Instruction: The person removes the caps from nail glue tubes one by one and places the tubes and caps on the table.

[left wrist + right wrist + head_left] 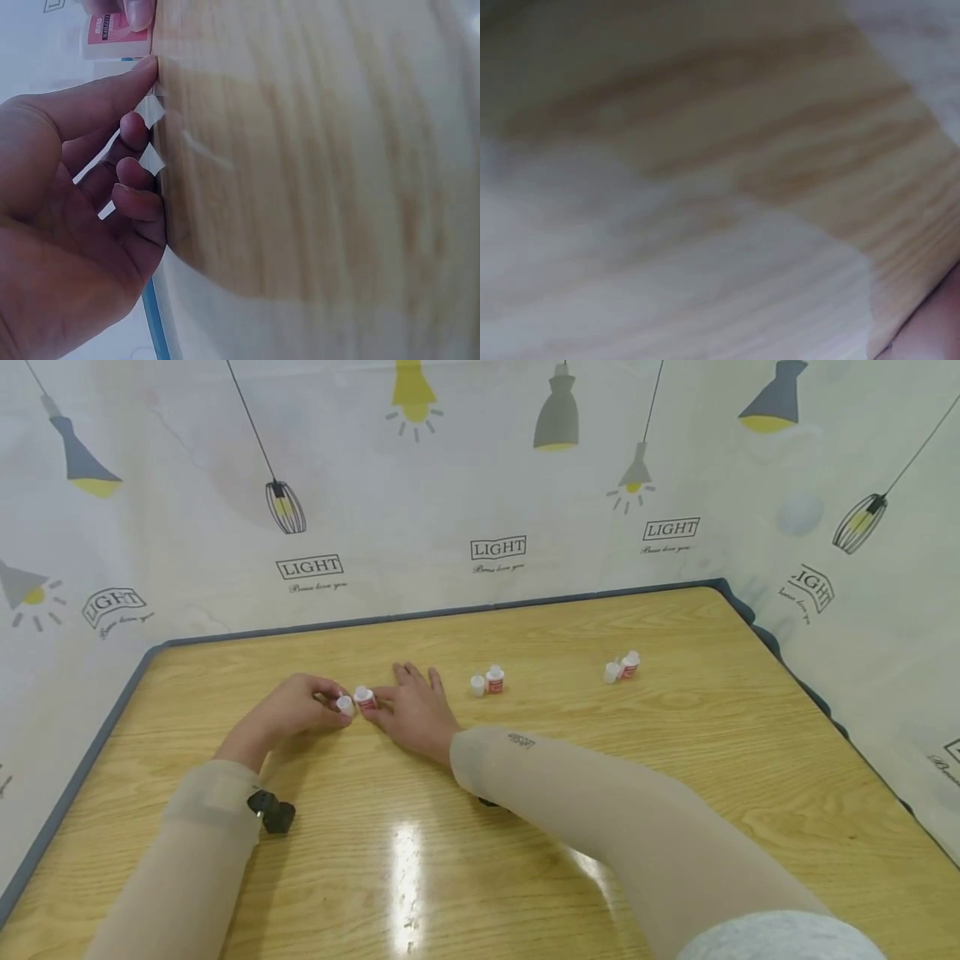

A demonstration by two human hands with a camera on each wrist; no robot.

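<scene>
Toward the left of the table, my left hand (303, 706) pinches a small white cap (344, 705) between thumb and finger. Right beside it stands a small white bottle (365, 698) with a red label, gripped by my right hand (415, 710) from its right side. In the left wrist view, the bottle (116, 34) shows at the top, close to my left hand (71, 180), whose fingers largely hide the cap. Only a bit of my right hand (930, 330) enters the lower right corner of the right wrist view.
A second red-labelled bottle (495, 680) stands right of my hands, a white cap (477, 685) beside it. Farther right is another such bottle (630, 665) with its cap (612, 672). Behind the wooden table (525, 877) hangs a lamp-printed curtain (420, 518).
</scene>
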